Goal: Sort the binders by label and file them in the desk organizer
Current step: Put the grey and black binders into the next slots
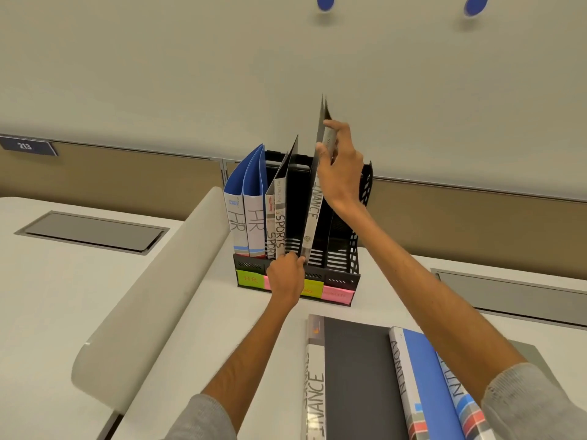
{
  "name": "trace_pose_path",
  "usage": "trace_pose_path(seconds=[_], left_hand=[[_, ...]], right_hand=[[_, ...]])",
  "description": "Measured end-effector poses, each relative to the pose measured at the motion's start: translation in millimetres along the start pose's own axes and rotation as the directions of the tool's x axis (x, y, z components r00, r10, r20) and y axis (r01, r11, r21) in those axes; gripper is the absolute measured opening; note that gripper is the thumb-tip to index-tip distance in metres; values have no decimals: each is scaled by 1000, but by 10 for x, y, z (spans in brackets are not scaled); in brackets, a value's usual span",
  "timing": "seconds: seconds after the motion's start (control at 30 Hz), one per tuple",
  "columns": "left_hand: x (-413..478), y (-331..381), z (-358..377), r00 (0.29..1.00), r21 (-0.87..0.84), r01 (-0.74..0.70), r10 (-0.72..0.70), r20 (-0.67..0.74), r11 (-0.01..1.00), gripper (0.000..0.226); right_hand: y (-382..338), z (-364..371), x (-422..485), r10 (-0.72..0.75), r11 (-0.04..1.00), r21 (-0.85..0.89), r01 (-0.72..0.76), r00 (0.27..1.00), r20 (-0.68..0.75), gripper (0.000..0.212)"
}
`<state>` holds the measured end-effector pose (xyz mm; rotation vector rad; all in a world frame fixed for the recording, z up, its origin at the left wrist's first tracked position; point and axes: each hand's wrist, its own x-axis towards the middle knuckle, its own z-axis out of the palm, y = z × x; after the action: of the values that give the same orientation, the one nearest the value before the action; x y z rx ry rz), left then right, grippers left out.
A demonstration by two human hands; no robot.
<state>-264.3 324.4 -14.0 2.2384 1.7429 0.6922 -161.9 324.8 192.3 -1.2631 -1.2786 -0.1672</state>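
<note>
A black desk organizer (341,276) stands at the back of the desk with coloured sticky labels along its front. Two blue HR binders (246,217) fill its left slot, and two black SPORTS binders (279,223) lean in the slot beside them. A black FINANCE binder (313,214) stands tilted in the third slot. My right hand (338,168) grips its upper spine. My left hand (286,274) pinches its bottom corner at the organizer's front lip. On the desk near me lie another FINANCE binder (352,376) and two blue ADMIN binders (422,379).
A rounded grey divider panel (152,300) runs diagonally on the left. Recessed cable hatches sit at the left (92,231) and at the right (511,295). A partition wall stands right behind the organizer. Its rightmost slot holds nothing.
</note>
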Motion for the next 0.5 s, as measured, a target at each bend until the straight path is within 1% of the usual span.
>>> trace_pose_path(seconds=[0.1,0.17,0.27,0.37,0.43,0.5], left_hand=[[12,1,12,1000,-35,8,-8,-1,999,27],[7,-42,24,1000,-80,-4,3,-12,997,25],[-26,-115,43,1000,-153,3,-6,-24,988,29],[-63,-144,66,1000,-240,-4,0,-16,971,34],[-111,-161,71,1000,-327,7,-1,18,945,40],[-199,-185,66,998,-411,25,1,62,911,49]], right_hand=[[117,96,-218,33,999,-23,-32,998,48,33],[168,142,-299,64,998,-20,-63,995,72,32],[224,197,-425,91,995,17,-94,987,132,34],[333,242,-626,113,992,28,-123,967,230,38],[426,234,-724,120,991,26,-131,957,263,43],[488,199,-736,127,987,59,-149,952,277,50]])
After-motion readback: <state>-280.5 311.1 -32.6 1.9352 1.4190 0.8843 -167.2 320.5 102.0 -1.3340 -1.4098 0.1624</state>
